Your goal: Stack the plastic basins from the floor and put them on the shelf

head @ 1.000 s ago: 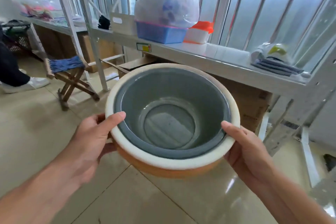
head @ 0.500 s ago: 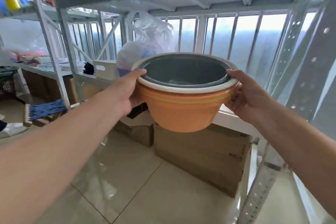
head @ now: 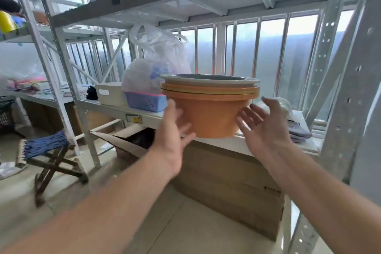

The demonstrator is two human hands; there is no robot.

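Basin stack (head: 210, 109) shelved, hands freed.

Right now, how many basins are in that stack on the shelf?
3 show by their rims: orange basin outermost at the bottom, cream basin nested inside it, grey basin innermost. More could hide inside.

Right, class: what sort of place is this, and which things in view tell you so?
Probably a storeroom or stockroom. Tall metal shelving holds mixed goods such as a blue basket and a stack of basins, and cardboard boxes sit on the floor beneath the shelf.
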